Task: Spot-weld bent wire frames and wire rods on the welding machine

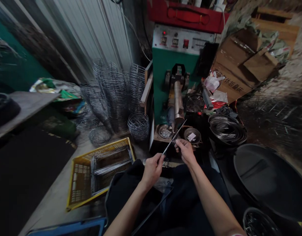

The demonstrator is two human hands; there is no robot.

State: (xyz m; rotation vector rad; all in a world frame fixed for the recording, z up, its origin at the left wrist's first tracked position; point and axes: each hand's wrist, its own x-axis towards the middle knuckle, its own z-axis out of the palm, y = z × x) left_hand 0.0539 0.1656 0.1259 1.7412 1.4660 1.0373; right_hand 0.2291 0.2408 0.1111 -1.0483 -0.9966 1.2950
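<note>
Both my hands hold one thin metal rod (pixel 178 131) that slants up to the right toward the green machine (pixel 176 70). My left hand (pixel 152 168) pinches its lower end over my lap. My right hand (pixel 185 150) grips it near the middle, just in front of the machine's brass-coloured cylinder (pixel 178 100). Two small metal dishes sit at the machine's base: one (pixel 165 131) with small shiny parts, one (pixel 192 135) with a pale scrap in it.
A yellow plastic crate (pixel 78 175) with metal rods lies on the floor at left. Stacks of wire baskets (pixel 116 95) stand behind it. Coiled wire (pixel 227 129) and a dark basin (pixel 271 178) are at right, cardboard boxes (pixel 241 62) beyond.
</note>
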